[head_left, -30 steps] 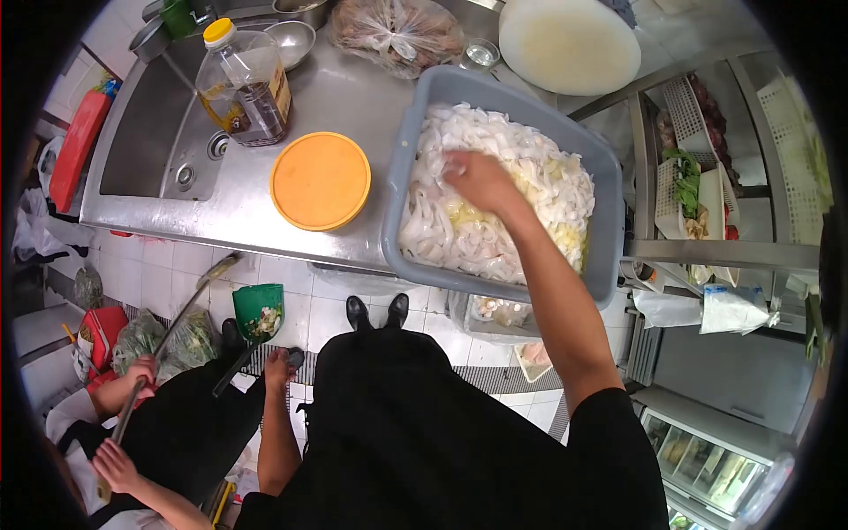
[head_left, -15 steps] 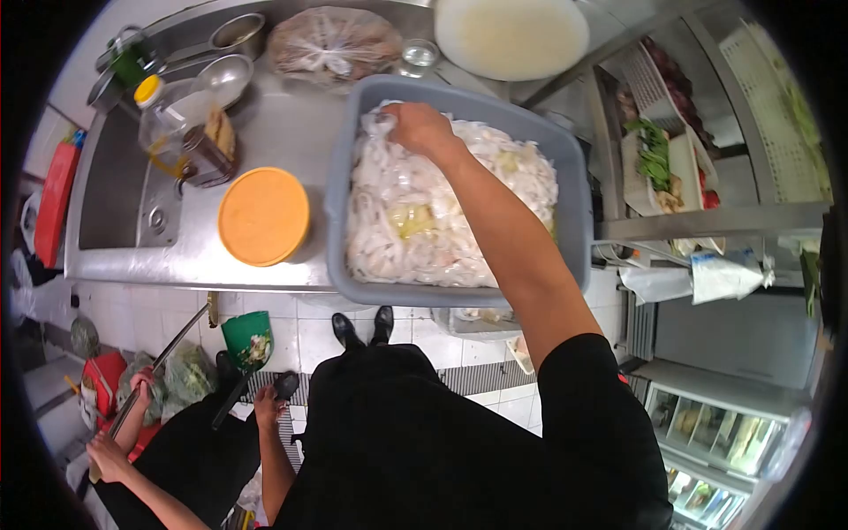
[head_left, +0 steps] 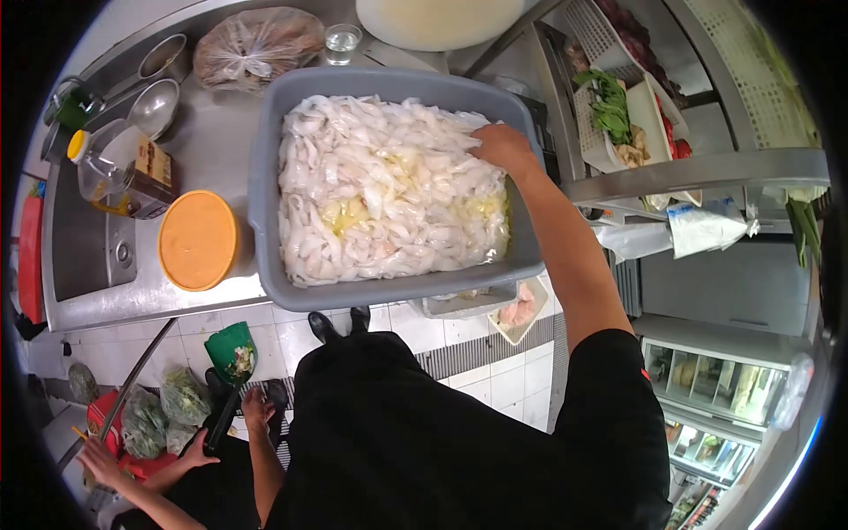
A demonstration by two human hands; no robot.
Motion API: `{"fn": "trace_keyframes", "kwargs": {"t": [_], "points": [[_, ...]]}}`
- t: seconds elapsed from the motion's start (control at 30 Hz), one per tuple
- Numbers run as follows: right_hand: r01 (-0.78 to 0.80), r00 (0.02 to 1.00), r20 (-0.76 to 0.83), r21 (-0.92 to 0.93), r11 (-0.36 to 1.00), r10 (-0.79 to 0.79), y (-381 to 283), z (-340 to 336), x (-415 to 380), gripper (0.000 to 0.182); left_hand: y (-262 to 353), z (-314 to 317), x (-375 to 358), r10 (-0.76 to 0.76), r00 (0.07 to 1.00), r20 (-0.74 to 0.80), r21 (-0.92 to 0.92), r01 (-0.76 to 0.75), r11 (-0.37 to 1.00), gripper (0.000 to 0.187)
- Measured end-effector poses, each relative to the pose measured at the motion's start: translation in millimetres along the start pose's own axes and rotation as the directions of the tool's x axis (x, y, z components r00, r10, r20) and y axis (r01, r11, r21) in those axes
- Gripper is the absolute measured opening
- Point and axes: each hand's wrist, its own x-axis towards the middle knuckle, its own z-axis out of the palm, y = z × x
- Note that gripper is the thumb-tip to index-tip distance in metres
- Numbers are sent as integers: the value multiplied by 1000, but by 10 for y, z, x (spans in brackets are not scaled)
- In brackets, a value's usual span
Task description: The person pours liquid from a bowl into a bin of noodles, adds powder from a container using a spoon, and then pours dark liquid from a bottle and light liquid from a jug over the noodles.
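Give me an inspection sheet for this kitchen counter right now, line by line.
Surface: steel counter with sink.
Job's things: grey tub full of white noodles, overhanging the counter's front edge.
Clutter: orange lid, oil bottle, bagged food, glass, bowls.
Hands: right hand on noodles at tub's right side; left not seen.
Cables: nothing seen.
Surroundings: shelf baskets, crouching person with green dustpan.
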Motion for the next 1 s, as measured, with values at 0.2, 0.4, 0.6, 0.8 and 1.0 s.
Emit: {"fn": "trace_keyframes", "kwargs": {"t": [0.2, 0.4, 0.6, 0.8, 1.0], "points": [[-155, 967, 236, 244, 957, 97, 177, 226, -340, 40, 110, 121, -5, 18, 1000, 13, -37, -17, 999, 38], [-270, 851, 518, 289, 918, 88, 271, 376, -873, 39, 8, 234, -44, -42, 999, 17, 20, 42, 999, 42], [-42, 996, 92, 386, 921, 7, 142, 7, -1379, 58, -192, 67, 146, -17, 998, 65, 68, 12, 998, 50], [88, 994, -68, 27, 996, -86, -112, 539, -586, 58, 203, 311, -190, 14, 999, -48, 77, -10, 997, 37], [-78, 971, 233, 549, 832, -62, 260, -617, 301, 37, 238, 384, -313, 54, 997, -49, 5, -54, 999, 30]]}}
